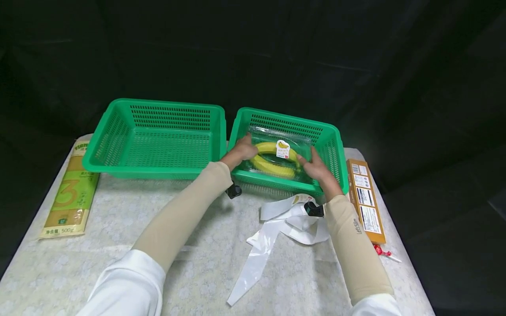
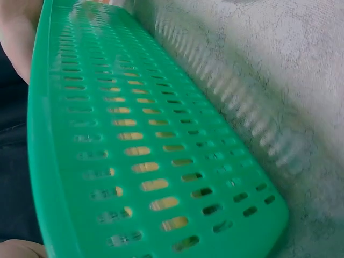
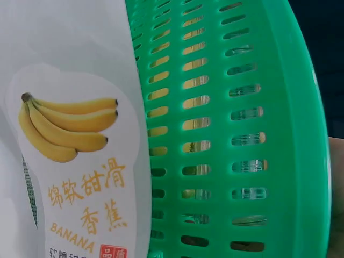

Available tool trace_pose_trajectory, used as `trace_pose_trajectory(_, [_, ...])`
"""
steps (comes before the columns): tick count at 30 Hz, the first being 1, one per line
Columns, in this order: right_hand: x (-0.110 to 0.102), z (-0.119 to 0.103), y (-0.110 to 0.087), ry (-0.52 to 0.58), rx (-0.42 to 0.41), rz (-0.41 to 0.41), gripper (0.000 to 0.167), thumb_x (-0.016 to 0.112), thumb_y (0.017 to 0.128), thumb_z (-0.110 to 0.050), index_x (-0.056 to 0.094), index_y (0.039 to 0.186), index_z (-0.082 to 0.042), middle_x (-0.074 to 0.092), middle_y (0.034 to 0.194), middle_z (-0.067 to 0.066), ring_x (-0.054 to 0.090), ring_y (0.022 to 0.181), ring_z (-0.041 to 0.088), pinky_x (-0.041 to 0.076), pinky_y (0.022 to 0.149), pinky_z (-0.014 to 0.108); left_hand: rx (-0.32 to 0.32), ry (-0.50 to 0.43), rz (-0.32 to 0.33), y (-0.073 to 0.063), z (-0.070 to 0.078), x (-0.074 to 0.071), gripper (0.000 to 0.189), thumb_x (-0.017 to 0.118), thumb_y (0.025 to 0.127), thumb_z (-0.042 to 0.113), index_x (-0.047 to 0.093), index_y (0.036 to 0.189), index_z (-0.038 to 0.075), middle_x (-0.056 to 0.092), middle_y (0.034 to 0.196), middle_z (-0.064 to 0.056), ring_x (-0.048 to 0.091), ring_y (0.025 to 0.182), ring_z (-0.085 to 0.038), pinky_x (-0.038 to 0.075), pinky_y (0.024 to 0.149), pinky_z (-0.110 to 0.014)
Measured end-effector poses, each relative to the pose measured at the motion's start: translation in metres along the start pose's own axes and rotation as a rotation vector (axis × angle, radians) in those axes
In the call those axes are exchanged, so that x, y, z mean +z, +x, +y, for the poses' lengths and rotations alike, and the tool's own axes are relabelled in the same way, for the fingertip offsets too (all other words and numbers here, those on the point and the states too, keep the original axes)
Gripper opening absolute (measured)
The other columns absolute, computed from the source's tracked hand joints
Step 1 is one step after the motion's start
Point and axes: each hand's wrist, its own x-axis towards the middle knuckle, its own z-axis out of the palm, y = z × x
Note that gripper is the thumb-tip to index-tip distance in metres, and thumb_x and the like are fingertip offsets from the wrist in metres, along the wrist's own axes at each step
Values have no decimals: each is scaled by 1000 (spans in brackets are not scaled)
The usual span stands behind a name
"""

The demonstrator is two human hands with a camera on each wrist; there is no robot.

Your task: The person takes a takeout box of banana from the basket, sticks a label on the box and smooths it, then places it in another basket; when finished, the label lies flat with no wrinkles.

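Observation:
A clear plastic box of bananas [image 1: 272, 166] with a banana label [image 1: 282, 149] on its lid lies inside the right green basket [image 1: 336, 169]. My left hand [image 1: 242, 151] grips the box at its left end. At the right end my right hand [image 1: 316, 167] holds it, thumb toward the lid and fingers along the side. Through the slots of the basket wall [image 2: 86, 134] in the left wrist view, yellow shows. In the right wrist view the basket wall [image 3: 285, 134] hides most of the right hand.
Left of the right basket stands another green basket [image 1: 170, 147]. A strip of banana labels [image 1: 272, 224] lies crumpled in front. A yellow-green 500g packet [image 1: 71, 193] is at far left; an orange-brown box [image 1: 365, 199] and a red lollipop [image 1: 381, 251] are at right.

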Motion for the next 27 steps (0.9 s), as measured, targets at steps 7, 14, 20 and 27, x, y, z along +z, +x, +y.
trace_pose_trajectory(7, [-3, 0, -3, -27, -23, 5, 81, 32, 108, -45, -22, 159, -13, -13, 168, 18, -5, 156, 42, 5, 127, 60, -14, 2, 8, -1, 4, 3, 74, 34, 102, 2, -10, 162, 11, 4, 171, -10, 37, 131, -28, 31, 57, -30])
trace_pose_trajectory(14, [-2, -1, -2, -36, -7, 16, 79, 33, 108, -45, -19, 160, -15, -9, 169, 18, -4, 157, 41, 6, 127, 60, -21, -30, 1, -1, 5, 2, 75, 34, 102, 1, -11, 162, 12, 6, 171, -11, 43, 121, -26, 34, 65, -33])
trace_pose_trajectory(20, [-1, 1, 0, -67, 27, 18, 78, 29, 107, -50, -19, 160, -18, -5, 169, 19, -2, 156, 43, 8, 127, 61, -41, 11, 45, 6, 5, 7, 76, 36, 102, 1, -8, 162, 13, 20, 168, -12, 33, 67, -17, 28, 50, -26])
trace_pose_trajectory(27, [1, 3, -2, -43, 34, 5, 79, 28, 107, -51, -21, 160, -19, -8, 170, 17, -4, 156, 42, 7, 127, 61, -77, 56, 66, 7, 5, 12, 76, 38, 102, 2, -7, 162, 14, 66, 112, -12, 22, 50, -12, 26, 47, -26])
